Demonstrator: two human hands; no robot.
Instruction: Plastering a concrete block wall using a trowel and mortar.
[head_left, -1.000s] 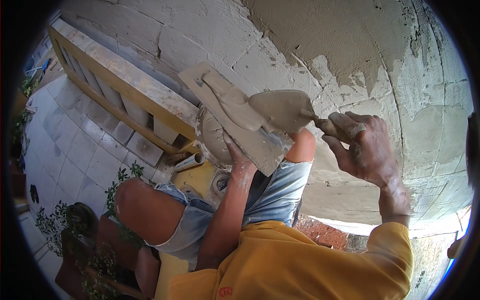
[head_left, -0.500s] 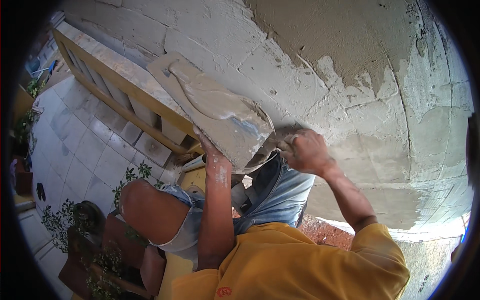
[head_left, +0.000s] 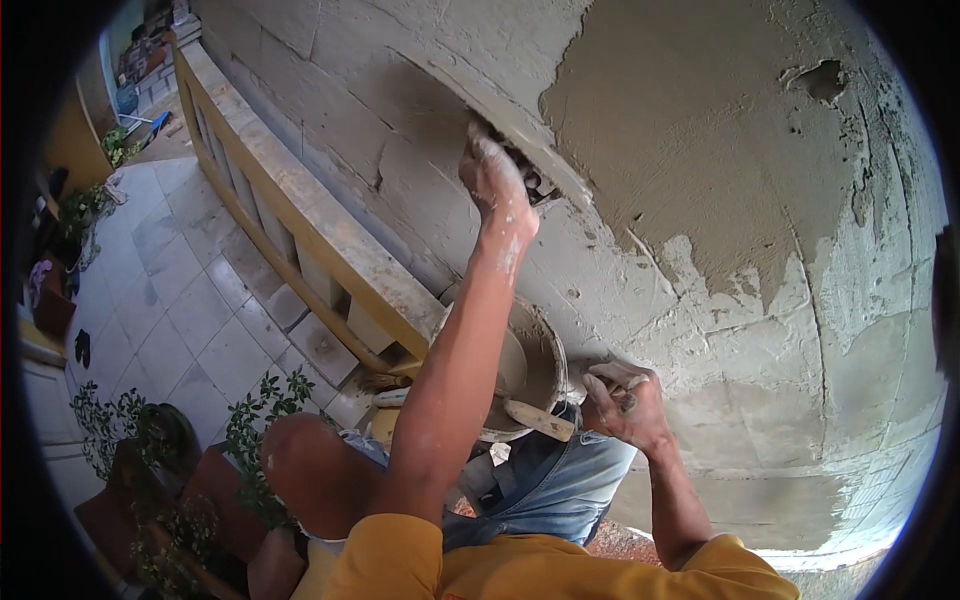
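Observation:
My left hand [head_left: 497, 182] is wrapped round the handle of a plastering float [head_left: 470, 95], seen nearly edge-on against the wall [head_left: 400, 150]. The float's working face is turned away from view. Lower down, a bucket [head_left: 560, 345] stands by my knee, partly hidden behind my left forearm. A trowel [head_left: 540, 420] lies in it, its pale handle over the near rim. Beside that handle, my right hand [head_left: 632, 405] is loosely curled with fingers apart, and nothing shows in it. Both hands are smeared with mortar.
Darker wet plaster [head_left: 680, 130] covers the wall's upper right, with a hole [head_left: 822, 82] in it. A low yellow-edged railing [head_left: 290, 220] runs along the left, beside a tiled floor [head_left: 150, 290]. Potted plants [head_left: 265, 410] stand close to my left knee.
The mortar-covered float has swung up and away from over the bucket to the wall. The trowel has left my right hand and now rests in the bucket.

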